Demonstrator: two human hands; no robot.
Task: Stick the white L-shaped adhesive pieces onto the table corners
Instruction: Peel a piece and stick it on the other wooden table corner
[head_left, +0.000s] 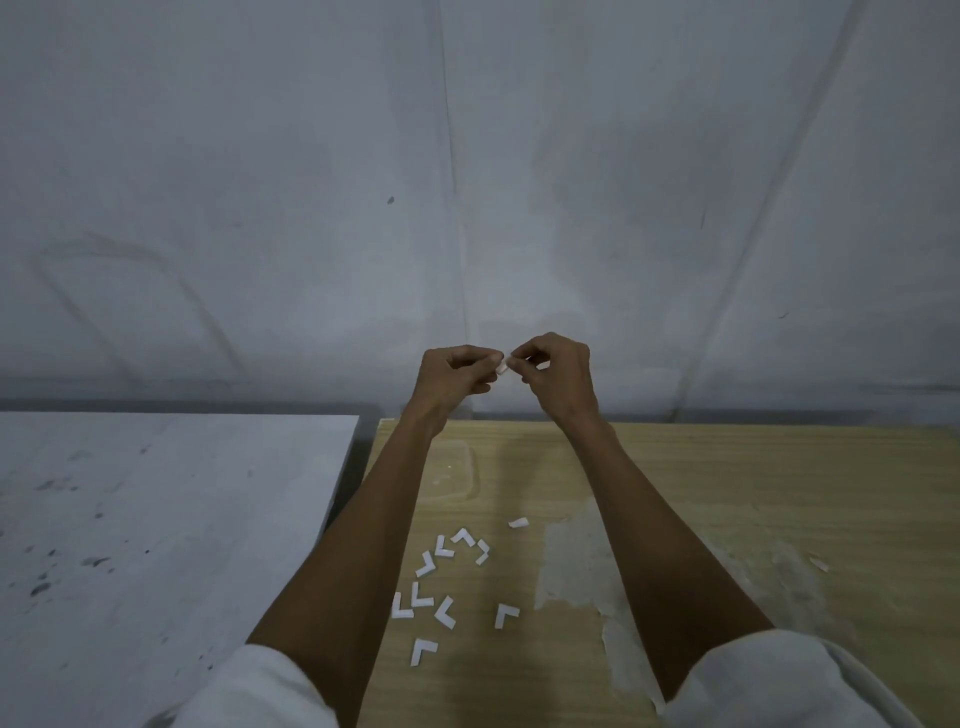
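A small white adhesive piece (502, 369) is pinched between both hands, raised above the far edge of the wooden table (727, 493); it is too small to tell which way it points. The left hand (453, 375) and right hand (557, 375) meet fingertip to fingertip, both curled closed around it, forearms stretched forward from rolled white sleeves (769, 680). On the wood between the arms lie ten loose L-shaped pieces (447, 613), their corners turned every which way, and a short straight strip (518, 523) beside them. A grey table (156, 519) stands to the left.
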